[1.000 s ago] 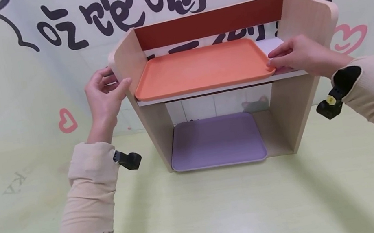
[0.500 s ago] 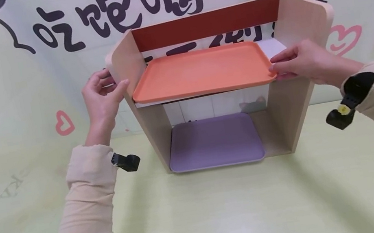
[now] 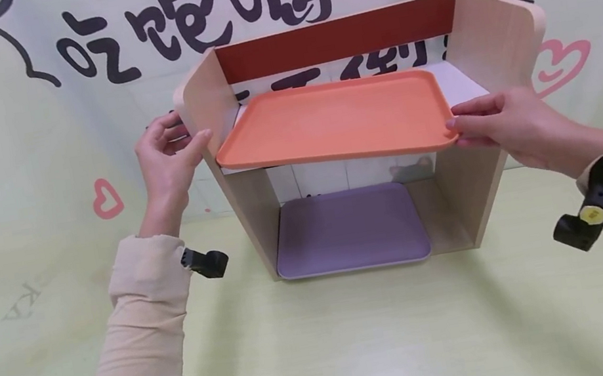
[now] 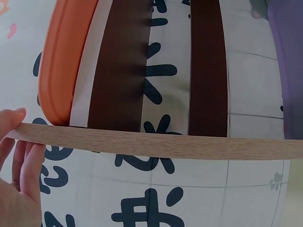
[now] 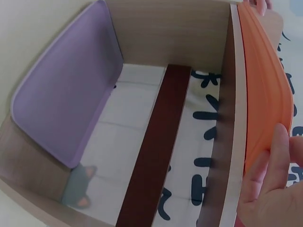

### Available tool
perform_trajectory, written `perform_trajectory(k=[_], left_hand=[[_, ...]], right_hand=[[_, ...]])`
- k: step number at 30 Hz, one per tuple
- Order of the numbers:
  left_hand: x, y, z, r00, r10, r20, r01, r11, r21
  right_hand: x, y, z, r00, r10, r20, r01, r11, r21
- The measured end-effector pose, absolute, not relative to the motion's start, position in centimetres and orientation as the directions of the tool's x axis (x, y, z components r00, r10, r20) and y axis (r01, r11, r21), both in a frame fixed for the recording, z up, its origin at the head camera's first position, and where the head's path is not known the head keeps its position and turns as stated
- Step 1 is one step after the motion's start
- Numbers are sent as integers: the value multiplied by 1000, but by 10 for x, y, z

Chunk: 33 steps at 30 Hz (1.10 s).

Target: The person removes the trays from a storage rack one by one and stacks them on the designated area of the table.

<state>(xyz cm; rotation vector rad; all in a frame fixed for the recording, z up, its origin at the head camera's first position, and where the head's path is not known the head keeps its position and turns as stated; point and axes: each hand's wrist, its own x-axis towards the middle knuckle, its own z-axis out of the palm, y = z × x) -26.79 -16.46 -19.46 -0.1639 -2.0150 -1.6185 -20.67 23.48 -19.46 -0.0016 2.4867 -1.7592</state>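
Observation:
A wooden two-tier shelf point(image 3: 501, 41) stands against the printed backdrop. My left hand point(image 3: 168, 163) grips the front edge of its left side panel; the left wrist view shows thumb and fingers on opposite sides of that panel point(image 4: 142, 144). On the upper board lies an orange tray point(image 3: 332, 123), its right front corner jutting past the board's edge. My right hand point(image 3: 525, 127) pinches that corner, thumb above and fingers beneath. In the right wrist view the fingers point(image 5: 279, 156) press against the tray's underside point(image 5: 265, 94).
A purple tray point(image 3: 350, 229) rests on the shelf's lower level, nearer its left side. A dark red board point(image 3: 339, 38) spans the top back. The shelf stands on a pale yellow-green tabletop point(image 3: 339, 341). White surface point(image 3: 457, 79) shows beside the orange tray.
My right hand has drawn the orange tray's right end forward and slightly right, so the tray now sits askew. The left hand keeps its hold on the side panel.

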Motion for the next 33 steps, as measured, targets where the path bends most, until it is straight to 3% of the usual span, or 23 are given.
perform_trajectory(k=[17, 33], left_hand=[[-269, -163, -194, -845, -227, 485, 425, 267, 865], [-268, -167, -195, -857, -217, 466, 412, 252, 875]], right_hand=[[-184, 235, -209, -996, -70, -54, 54, 8, -999], [-175, 231, -213, -991, -104, -87, 90, -21, -996]])
